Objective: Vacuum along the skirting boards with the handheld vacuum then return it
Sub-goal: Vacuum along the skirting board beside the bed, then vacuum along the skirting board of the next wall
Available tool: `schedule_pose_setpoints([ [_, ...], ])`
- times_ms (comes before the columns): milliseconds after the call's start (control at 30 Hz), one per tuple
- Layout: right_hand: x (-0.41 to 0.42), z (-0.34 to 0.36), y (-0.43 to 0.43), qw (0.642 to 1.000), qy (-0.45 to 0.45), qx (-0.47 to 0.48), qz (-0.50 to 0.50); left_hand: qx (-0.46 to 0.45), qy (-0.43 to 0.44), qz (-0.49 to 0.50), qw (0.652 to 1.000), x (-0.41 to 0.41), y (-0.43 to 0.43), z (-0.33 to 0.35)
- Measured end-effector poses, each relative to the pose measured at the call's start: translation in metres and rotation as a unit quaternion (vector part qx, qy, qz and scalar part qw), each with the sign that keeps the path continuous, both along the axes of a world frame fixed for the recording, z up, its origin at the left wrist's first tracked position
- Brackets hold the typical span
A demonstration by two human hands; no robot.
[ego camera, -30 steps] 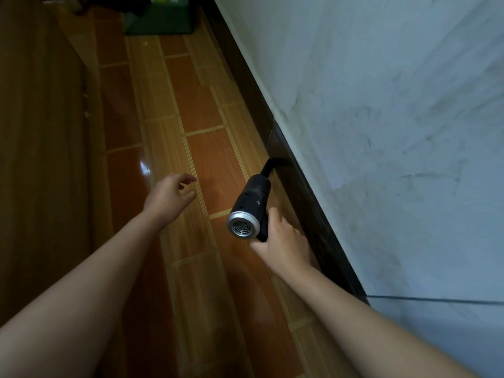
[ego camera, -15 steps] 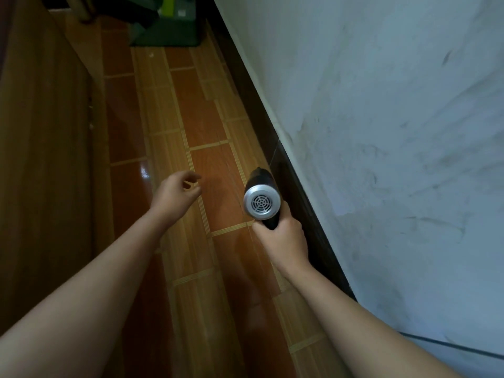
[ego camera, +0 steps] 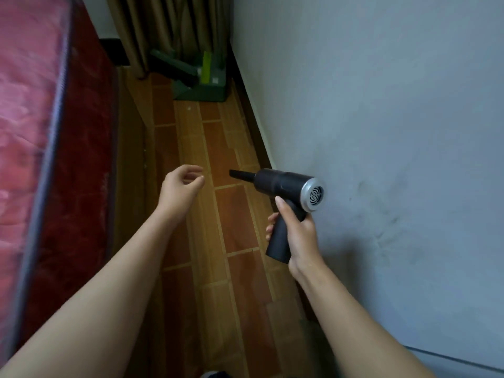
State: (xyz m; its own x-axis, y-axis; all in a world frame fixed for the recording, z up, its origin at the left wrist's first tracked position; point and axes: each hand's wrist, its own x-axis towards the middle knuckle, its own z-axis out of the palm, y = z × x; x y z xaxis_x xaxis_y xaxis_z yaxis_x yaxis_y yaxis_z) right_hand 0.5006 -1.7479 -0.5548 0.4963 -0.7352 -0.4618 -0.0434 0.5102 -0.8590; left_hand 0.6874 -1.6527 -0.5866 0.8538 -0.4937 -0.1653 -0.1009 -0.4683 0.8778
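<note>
A: Where is the handheld vacuum?
B: In the right hand, fingers wrapped round the pistol grip. It's held up off the floor, in front of the wall
A: Axis?
B: Barrel roughly level, lying crosswise. Nozzle points left and away, rear grille sits toward the wall. The skirting board lies below and beyond the nozzle, no contact
A: Left hand?
B: Idle, fingers loosely curled, holding nothing, near the nozzle tip on its left. The right hand alone carries the tool
A: Against half a second back?
B: Then the barrel aimed down along the board, grille facing the camera. Now it's lifted and swung side-on. The view has tipped up too: bed and curtain appear. Reads as the pass ending, return likely next
</note>
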Motion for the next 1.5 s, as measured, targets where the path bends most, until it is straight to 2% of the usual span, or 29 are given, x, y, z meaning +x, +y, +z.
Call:
schedule_pose_setpoints([
  [233,0.006,0.164,0.009,0.982,-0.111,0.15,-0.006,-0.089,0.071,0.085,0.99,0.004,0.034,0.161],
  [500,-0.004,0.353,0.026,0.969,-0.154,0.161,0.104,-0.171,0.138,0.187,0.958,-0.002,0.096,0.335],
  [667,-0.003,0.447,0.045,0.965,-0.12,0.153,0.174,-0.163,0.087,0.187,0.965,-0.016,0.143,0.438],
  [867,0.009,0.518,0.066,0.954,-0.083,0.134,0.257,-0.106,-0.009,0.17,0.98,-0.027,0.197,0.504],
  [1067,0.029,0.546,0.089,0.934,-0.116,0.116,0.316,-0.061,-0.069,0.188,0.978,-0.034,0.242,0.522],
  [1167,0.041,0.551,0.104,0.913,-0.134,0.118,0.368,-0.011,-0.106,0.201,0.974,-0.039,0.271,0.521],
  [1333,0.058,0.551,0.139,0.869,-0.133,0.145,0.454,0.107,-0.156,0.255,0.948,-0.07,0.329,0.521],
  [1400,0.062,0.55,0.159,0.843,-0.125,0.158,0.498,0.193,-0.177,0.279,0.924,-0.095,0.356,0.525],
  [1500,0.067,0.548,0.179,0.809,-0.104,0.169,0.553,0.275,-0.174,0.315,0.891,-0.133,0.385,0.533],
])
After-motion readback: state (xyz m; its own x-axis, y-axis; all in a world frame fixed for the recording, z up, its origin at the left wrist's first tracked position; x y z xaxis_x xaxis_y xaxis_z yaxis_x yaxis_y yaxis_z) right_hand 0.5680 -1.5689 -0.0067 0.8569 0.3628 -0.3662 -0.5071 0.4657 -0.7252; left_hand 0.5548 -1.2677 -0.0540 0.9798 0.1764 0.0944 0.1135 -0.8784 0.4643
